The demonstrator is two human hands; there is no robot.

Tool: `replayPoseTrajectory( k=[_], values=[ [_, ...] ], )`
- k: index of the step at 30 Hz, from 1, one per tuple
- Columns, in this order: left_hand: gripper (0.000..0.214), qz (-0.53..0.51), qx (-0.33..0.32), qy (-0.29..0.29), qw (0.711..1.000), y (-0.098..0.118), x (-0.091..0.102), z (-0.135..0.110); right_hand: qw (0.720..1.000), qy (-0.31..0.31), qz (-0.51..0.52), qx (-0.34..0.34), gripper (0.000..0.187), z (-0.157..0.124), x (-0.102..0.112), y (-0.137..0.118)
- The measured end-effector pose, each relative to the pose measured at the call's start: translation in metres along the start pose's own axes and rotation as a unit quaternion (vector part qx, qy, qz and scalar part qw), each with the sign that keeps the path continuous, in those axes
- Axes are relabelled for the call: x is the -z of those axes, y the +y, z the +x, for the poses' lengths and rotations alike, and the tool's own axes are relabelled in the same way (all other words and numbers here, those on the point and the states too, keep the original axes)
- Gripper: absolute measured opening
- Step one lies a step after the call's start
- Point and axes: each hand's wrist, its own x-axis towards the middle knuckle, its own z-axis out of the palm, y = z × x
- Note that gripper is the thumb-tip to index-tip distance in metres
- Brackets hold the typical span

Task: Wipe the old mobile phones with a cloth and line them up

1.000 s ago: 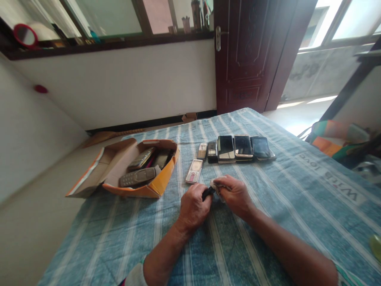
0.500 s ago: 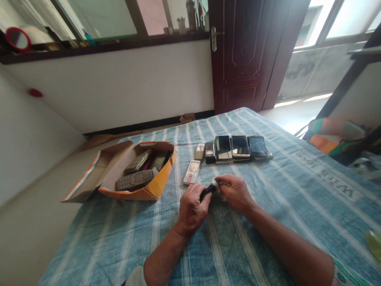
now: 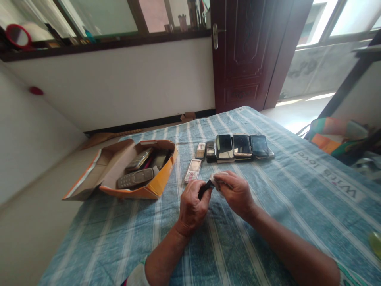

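My left hand (image 3: 192, 208) is closed around a small black phone (image 3: 205, 188), whose end sticks out past the fingers. My right hand (image 3: 236, 193) is closed on a bunched white cloth (image 3: 216, 178) pressed against that end. Both hands hover just above a blue striped cloth-covered table (image 3: 268, 206). Just beyond them lies a pink keypad phone (image 3: 193, 170). Farther back a row of several phones (image 3: 235, 147) lies side by side.
An open orange and white cardboard box (image 3: 131, 171) at the left holds several old keypad phones. A dark wooden door (image 3: 247, 51) stands behind the table. Colourful bags (image 3: 333, 135) lie on the floor at the right. A window sill (image 3: 104, 39) carries small items.
The hands stay together over the same spot. The black phone has tilted a little more upright in my left hand, and my right hand has shifted the cloth slightly on it.
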Motion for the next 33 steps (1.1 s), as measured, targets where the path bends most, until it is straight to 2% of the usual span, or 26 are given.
replayPoseTrajectory(
  k=[5, 10, 17, 20, 23, 27, 30, 33],
  values=[
    [0.004, -0.011, -0.012, 0.003, 1.000, 0.001, 0.001, 0.001, 0.999, 0.002, -0.024, 0.047, 0.024, -0.002, -0.001, -0.004],
    [0.004, -0.011, -0.005, -0.005, 1.000, 0.002, 0.001, -0.001, 0.993, -0.032, -0.078, 0.086, 0.027, -0.004, 0.000, 0.000],
    [0.006, -0.012, 0.008, 0.011, 1.000, 0.007, 0.004, -0.001, 0.985, -0.065, -0.160, 0.001, 0.025, 0.000, 0.008, 0.016],
    [0.008, -0.024, 0.017, 0.016, 0.999, 0.008, 0.004, 0.000, 0.992, -0.039, -0.118, -0.014, 0.023, 0.003, 0.010, 0.013],
    [0.008, -0.032, 0.028, 0.018, 0.999, 0.007, 0.003, -0.001, 0.999, 0.002, -0.043, 0.009, 0.024, 0.005, 0.008, 0.003],
    [0.007, -0.036, 0.030, 0.014, 0.999, 0.005, 0.003, -0.001, 0.999, -0.017, -0.031, 0.040, 0.026, 0.001, 0.003, -0.002],
    [0.006, -0.029, 0.031, 0.014, 0.999, 0.005, 0.004, 0.000, 0.997, -0.042, -0.054, -0.026, 0.025, 0.001, 0.004, 0.003],
    [0.007, -0.031, 0.031, 0.018, 0.999, 0.006, 0.005, 0.000, 0.985, -0.057, -0.005, -0.164, 0.023, 0.003, 0.006, 0.006]
  ],
)
